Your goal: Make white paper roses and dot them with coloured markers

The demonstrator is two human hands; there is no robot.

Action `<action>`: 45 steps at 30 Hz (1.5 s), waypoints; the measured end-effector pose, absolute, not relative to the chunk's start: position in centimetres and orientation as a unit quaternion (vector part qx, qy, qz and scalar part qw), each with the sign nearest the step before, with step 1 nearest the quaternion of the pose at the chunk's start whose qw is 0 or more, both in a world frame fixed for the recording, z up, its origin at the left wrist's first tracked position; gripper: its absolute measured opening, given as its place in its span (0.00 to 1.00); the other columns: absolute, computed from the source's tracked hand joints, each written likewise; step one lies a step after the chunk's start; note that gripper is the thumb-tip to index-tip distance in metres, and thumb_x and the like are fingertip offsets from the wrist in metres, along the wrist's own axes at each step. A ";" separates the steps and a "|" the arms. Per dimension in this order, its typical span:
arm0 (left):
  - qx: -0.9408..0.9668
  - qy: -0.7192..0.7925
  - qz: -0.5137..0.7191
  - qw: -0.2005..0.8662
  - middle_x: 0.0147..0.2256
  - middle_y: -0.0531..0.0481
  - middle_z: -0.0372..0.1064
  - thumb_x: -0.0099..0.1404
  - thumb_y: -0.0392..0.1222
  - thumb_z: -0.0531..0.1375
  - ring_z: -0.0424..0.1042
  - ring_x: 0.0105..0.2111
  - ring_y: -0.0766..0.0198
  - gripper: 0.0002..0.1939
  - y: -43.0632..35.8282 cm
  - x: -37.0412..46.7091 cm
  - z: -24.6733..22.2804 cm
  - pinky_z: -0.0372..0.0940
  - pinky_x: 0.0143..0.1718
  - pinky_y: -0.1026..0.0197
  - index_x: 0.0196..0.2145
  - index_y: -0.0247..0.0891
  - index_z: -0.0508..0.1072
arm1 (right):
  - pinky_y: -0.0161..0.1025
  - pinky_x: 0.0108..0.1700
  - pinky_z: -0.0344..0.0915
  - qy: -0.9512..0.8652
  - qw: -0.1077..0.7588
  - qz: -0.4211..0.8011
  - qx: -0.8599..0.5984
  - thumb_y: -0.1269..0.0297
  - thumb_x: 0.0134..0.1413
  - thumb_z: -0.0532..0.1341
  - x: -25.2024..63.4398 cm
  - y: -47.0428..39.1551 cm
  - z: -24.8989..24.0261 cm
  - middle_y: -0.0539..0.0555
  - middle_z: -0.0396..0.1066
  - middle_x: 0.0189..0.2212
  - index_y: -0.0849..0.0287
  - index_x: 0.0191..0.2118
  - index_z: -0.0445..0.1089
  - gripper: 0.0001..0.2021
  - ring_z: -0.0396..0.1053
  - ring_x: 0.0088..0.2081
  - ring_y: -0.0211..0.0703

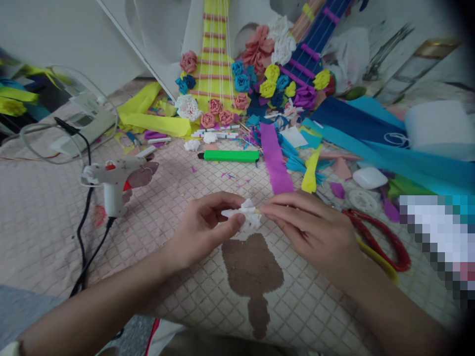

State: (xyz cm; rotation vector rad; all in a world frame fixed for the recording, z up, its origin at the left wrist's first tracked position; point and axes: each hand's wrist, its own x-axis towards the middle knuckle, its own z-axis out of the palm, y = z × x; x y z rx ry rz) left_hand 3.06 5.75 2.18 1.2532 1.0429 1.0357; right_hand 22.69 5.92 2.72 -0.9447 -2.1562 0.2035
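Note:
A small piece of crumpled white paper (pixel 253 219) is between my two hands, above a brown patch on the quilted table cover. My left hand (pixel 211 220) pinches it between thumb and fingers from the left. From the right, the fingertips of my right hand (pixel 315 230) close on a thin pale stick (pixel 257 211) whose end meets the paper. Beyond my hands lies a green marker (pixel 230 156), with small white paper tufts (pixel 192 145) behind it. A purple paper strip (pixel 274 158) runs down toward my right hand.
On the left, a white glue gun (pixel 113 183) trails a black cord. Red-handled scissors (pixel 382 237) lie beside my right forearm. Yellow (pixel 215 64) and blue (pixel 304 64) guitar-shaped crafts with paper flowers stand behind, among paper scraps. A white roll (pixel 440 129) sits at right.

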 end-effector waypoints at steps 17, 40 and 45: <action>0.499 0.435 0.436 0.610 0.29 0.51 0.74 0.54 0.37 0.65 0.71 0.26 0.69 0.05 6.1 3.0 2.6 0.68 0.27 0.68 0.31 0.37 0.76 | 0.36 0.35 0.69 -0.825 0.426 0.101 -0.357 0.80 0.51 0.59 22.6 5.8 3.1 0.50 0.75 0.30 0.55 0.31 0.73 0.11 0.71 0.32 0.36; 0.522 0.418 0.477 0.570 0.34 0.50 0.73 0.57 0.38 0.63 0.70 0.32 0.67 0.05 6.2 3.1 2.0 0.65 0.33 0.67 0.33 0.39 0.75 | 0.34 0.38 0.71 -0.826 0.400 0.106 -0.383 0.76 0.52 0.60 23.0 6.1 3.0 0.51 0.75 0.34 0.55 0.36 0.72 0.09 0.73 0.34 0.36; 0.517 0.434 0.471 0.569 0.33 0.51 0.73 0.56 0.39 0.63 0.69 0.31 0.66 0.06 6.1 3.2 2.2 0.65 0.32 0.65 0.34 0.39 0.75 | 0.35 0.37 0.71 -0.819 0.400 0.127 -0.392 0.76 0.51 0.60 22.9 6.2 3.2 0.50 0.75 0.34 0.54 0.35 0.73 0.09 0.73 0.34 0.38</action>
